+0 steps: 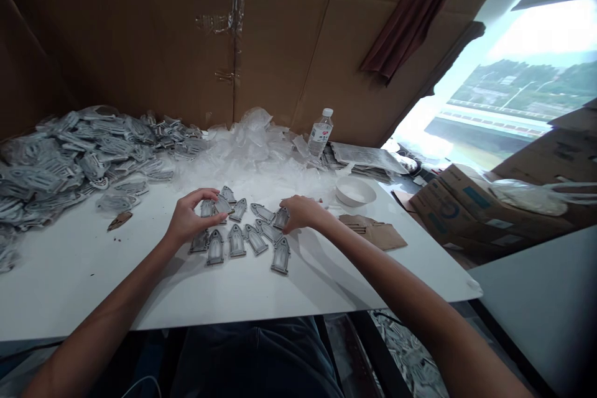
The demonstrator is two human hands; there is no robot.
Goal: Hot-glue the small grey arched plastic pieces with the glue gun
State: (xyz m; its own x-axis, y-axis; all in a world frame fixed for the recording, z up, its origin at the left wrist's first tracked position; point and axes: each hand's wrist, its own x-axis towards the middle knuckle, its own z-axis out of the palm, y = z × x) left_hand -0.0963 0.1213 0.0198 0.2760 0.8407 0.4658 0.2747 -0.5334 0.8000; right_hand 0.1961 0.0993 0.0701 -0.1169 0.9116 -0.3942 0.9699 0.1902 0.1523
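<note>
Several small grey arch-shaped pieces, like little window frames, lie in a loose cluster on the white table [326, 280]. My left hand [191, 214] is at the cluster's left side, thumb and fingers closed around one grey arch-shaped piece [224, 204]. At the right side, my right hand [301, 211] pinches another grey arch-shaped piece [281, 217]; its fingertips are partly hidden. Nearer to me lie a single piece [280, 255] on the right and a piece [215, 247] on the left.
A big heap of bagged grey pieces [93, 149] covers the back left. Clear plastic bags [256, 149] pile up at the back middle, beside a water bottle [321, 134]. To the right are a white round dish [355, 193], flat brown cardboard [373, 232] and stacked boxes [471, 211].
</note>
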